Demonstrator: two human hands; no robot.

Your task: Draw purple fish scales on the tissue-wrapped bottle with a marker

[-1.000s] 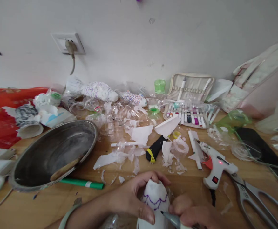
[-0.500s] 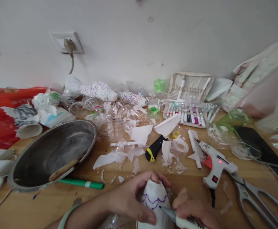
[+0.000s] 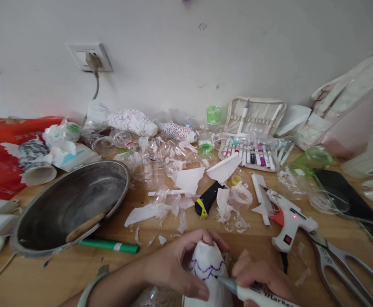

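My left hand is wrapped round a white paper-covered fish-shaped body, its rounded end up, at the bottom middle of the head view. Purple wavy scale lines run across its upper part. In my right hand is a marker with a white barrel and grey tip section; its tip touches or nearly touches the white surface just below the lower purple line. The lower end of the body is cut off by the frame. At the back lie two similar fish, a larger one and a smaller one, with coloured scale marks.
A metal basin holding a wooden-handled tool stands at left, a green stick beside it. Paper scraps and a black-yellow cutter lie mid-table. To the right are a glue gun with its light on, scissors and a marker case.
The marker has turned slightly in my right hand, so more of its printed barrel shows. Its tip has shifted a little. My left hand and the white body stay nearly still.
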